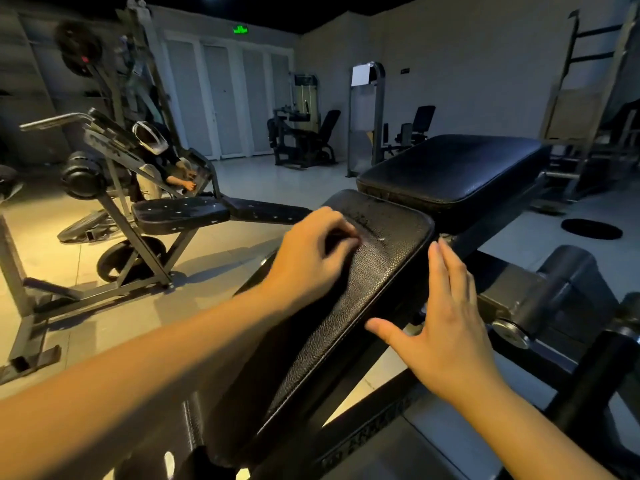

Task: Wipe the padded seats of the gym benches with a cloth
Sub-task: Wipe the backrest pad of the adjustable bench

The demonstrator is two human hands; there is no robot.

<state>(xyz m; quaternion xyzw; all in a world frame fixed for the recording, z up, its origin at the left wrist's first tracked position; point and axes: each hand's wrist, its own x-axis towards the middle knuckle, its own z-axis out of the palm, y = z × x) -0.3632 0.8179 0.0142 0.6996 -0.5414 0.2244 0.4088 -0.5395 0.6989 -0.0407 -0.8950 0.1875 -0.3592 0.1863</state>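
Now: left hand (311, 251) on the pad (374, 278), toward its far end, fingers (341, 230) curled down onto the vinyl. Blurred there, so I cannot tell whether a cloth sits under them; none shows plainly. Wet streak (367, 230) on the pad just beyond those fingers. Right hand (446, 327) at the pad's right edge, fingers straight and together, thumb spread, touching the rim. Second pad (450, 168) lies beyond the pad's far end.

Risks, as judgement:
- **Overrun:** the pad is narrow and sloped. A hard stroke could run the left hand off the far end into the gap before the second pad.
- **Knock:** the right hand hangs over the steel frame (519, 292) right of the pad. A slip off the rim could knock knuckles on it.
- **Missed edges:** if a cloth is bunched small under curled fingers, strokes would likely miss the pad's edges and leave streaks.
- **Wet vinyl:** it makes both slips likelier.
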